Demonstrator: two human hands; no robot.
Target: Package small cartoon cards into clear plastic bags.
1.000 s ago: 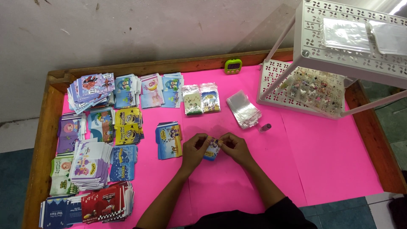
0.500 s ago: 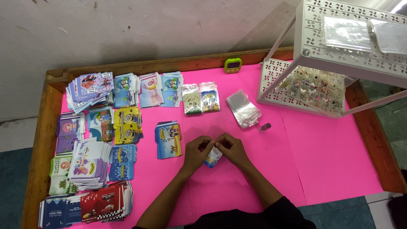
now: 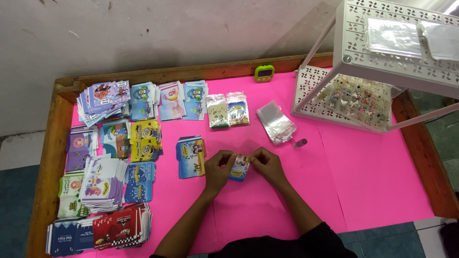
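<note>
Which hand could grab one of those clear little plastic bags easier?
Probably the right hand. The pile of clear bags lies up and to the right of it, closer than to the left hand. Both hands hold the small card, so one must let go first.

A: List the packaging on the pink-covered wooden worktop [image 3: 373,191].

B: Stacks of small printed cartoon card packets [image 3: 114,157] fill the left side, in blue, purple, yellow, green and red. One blue-and-yellow stack [image 3: 191,156] lies apart, nearer centre. Two clear filled sachets [image 3: 228,110] sit side by side behind it; a pile of empty clear plastic sleeves [image 3: 276,122] lies just right.

A: Held items?

B: One small printed blue packet [image 3: 239,167], between left hand [image 3: 218,172] and right hand [image 3: 267,166].

A: Screens?

B: A small green-framed timer [image 3: 264,72] at the far edge.
</note>
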